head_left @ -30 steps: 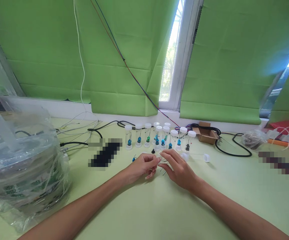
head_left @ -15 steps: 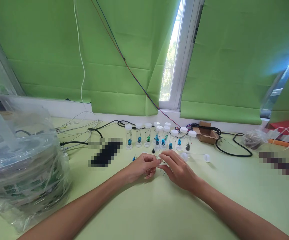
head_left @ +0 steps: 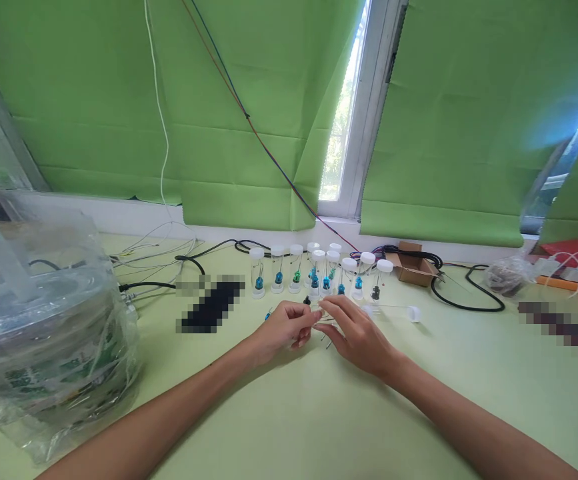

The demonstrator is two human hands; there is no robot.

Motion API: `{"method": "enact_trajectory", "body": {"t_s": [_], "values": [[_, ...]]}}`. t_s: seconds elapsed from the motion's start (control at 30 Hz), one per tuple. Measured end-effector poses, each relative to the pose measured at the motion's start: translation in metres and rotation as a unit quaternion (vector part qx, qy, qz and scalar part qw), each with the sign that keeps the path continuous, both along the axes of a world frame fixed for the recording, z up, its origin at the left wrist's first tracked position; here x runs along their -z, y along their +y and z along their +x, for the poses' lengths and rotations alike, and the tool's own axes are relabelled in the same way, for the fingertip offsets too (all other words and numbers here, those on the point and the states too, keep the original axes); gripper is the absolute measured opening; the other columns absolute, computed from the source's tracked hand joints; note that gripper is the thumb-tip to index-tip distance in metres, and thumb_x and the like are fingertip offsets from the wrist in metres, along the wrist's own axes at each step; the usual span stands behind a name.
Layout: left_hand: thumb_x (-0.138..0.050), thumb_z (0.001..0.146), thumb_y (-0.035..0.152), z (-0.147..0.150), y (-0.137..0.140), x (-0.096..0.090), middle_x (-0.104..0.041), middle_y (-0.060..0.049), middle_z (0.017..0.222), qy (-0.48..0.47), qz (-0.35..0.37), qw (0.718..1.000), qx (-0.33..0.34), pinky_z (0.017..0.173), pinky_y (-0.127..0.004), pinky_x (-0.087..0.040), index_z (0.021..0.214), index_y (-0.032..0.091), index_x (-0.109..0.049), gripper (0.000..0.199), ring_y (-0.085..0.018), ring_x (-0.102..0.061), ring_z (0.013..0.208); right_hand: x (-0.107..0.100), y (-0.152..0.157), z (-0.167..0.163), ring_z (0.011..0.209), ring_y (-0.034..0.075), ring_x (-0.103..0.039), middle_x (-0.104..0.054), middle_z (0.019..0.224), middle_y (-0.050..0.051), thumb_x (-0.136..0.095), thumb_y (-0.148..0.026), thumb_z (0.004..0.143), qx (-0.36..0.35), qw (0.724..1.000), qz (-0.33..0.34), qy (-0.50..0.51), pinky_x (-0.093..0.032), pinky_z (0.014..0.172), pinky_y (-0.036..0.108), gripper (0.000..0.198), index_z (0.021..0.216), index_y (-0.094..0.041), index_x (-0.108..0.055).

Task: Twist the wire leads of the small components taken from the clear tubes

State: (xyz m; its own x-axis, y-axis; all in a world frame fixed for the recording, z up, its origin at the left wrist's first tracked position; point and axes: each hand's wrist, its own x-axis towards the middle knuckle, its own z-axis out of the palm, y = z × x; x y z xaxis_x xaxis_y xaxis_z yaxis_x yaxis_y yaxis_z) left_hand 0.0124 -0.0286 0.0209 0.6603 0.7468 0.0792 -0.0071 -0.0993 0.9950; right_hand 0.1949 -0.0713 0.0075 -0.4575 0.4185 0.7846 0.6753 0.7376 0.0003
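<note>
One left hand (head_left: 286,325) pinching something tiny (head_left: 321,315), right hand (head_left: 357,333) with fingers curved by thin rods (head_left: 328,345), grip unclear, capped tubes (head_left: 315,281) at twelve o'clock.

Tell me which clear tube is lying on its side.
The clear tube just past the right hand, stretching rightward along the table; the other tubes stand upright, grouped farther back.

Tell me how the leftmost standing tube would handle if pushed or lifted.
The leftmost standing tube would probably tip if pushed near its top, being tall and narrow. It is likely light for its size, since its clear body looks mostly hollow around the small blue piece inside. Its smooth-looking wall may feel slippery.
</note>
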Motion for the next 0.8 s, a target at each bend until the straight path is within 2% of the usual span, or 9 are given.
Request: {"method": "enact_trajectory", "body": {"t_s": [0.13, 0.33, 0.47, 0.53, 0.63, 0.8], "values": [[-0.053, 0.086, 0.051, 0.003, -0.002, -0.003, -0.04, 0.004, 0.055, -0.039, 0.065, 0.997, -0.031, 0.044, -0.022, -0.03, 0.063, 0.017, -0.05, 0.041, -0.008, -0.04, 0.048, -0.003, 0.003, -0.001, 0.099, 0.025, -0.058, -0.06, 0.106, 0.012, -0.054, -0.022, 0.091, 0.024, 0.998, 0.024, 0.058, -0.053, 0.081, 0.04, 0.031, 0.121, -0.02, -0.046], [-0.05, 0.088, 0.049, 0.001, -0.005, -0.009, -0.053, 0.0, 0.066, -0.008, 0.153, 0.987, -0.047, 0.051, -0.024, -0.038, 0.092, 0.018, -0.063, 0.034, -0.01, -0.044, 0.052, -0.009, 0.001, 0.001, 0.094, 0.025, -0.058, -0.061, 0.1, 0.011, -0.058, -0.024, 0.089, 0.056, 0.992, 0.055, 0.103, -0.051, 0.08, 0.041, 0.03, 0.118, -0.021, -0.049], [-0.054, 0.087, 0.042, 0.001, -0.009, -0.012, -0.063, -0.006, 0.092, 0.029, 0.234, 0.968, -0.083, 0.066, -0.027, -0.046, 0.106, 0.02, -0.064, 0.031, -0.015, -0.055, 0.073, -0.012, 0.001, 0.003, 0.087, 0.024, -0.057, -0.06, 0.096, 0.009, -0.056, -0.026, 0.09, 0.077, 0.987, 0.049, 0.136, -0.05, 0.075, 0.038, 0.024, 0.112, -0.021, -0.05], [-0.057, 0.085, 0.037, 0.003, -0.012, -0.011, -0.063, -0.007, 0.1, 0.051, 0.287, 0.952, -0.095, 0.073, -0.028, -0.047, 0.107, 0.022, -0.064, 0.028, -0.017, -0.056, 0.084, -0.012, 0.001, 0.003, 0.082, 0.021, -0.057, -0.059, 0.093, 0.008, -0.054, -0.026, 0.092, 0.077, 0.986, 0.038, 0.142, -0.049, 0.072, 0.034, 0.022, 0.112, -0.02, -0.049], [-0.06, 0.082, 0.033, 0.008, -0.015, -0.007, -0.062, -0.005, 0.097, 0.08, 0.347, 0.929, -0.101, 0.075, -0.029, -0.046, 0.104, 0.023, -0.064, 0.024, -0.017, -0.056, 0.085, -0.011, 0.0, 0.002, 0.072, 0.018, -0.056, -0.057, 0.091, 0.006, -0.05, -0.027, 0.094, 0.072, 0.987, 0.021, 0.143, -0.048, 0.065, 0.03, 0.021, 0.113, -0.02, -0.047], [-0.059, 0.084, 0.034, 0.012, -0.017, -0.004, -0.061, -0.005, 0.096, 0.093, 0.378, 0.914, -0.117, 0.077, -0.03, -0.044, 0.099, 0.022, -0.061, 0.02, -0.018, -0.055, 0.085, -0.009, -0.004, -0.004, 0.07, 0.016, -0.053, -0.056, 0.092, 0.006, -0.051, -0.026, 0.094, 0.024, 0.989, 0.012, 0.146, -0.049, 0.066, 0.031, 0.023, 0.115, -0.02, -0.045]]}}
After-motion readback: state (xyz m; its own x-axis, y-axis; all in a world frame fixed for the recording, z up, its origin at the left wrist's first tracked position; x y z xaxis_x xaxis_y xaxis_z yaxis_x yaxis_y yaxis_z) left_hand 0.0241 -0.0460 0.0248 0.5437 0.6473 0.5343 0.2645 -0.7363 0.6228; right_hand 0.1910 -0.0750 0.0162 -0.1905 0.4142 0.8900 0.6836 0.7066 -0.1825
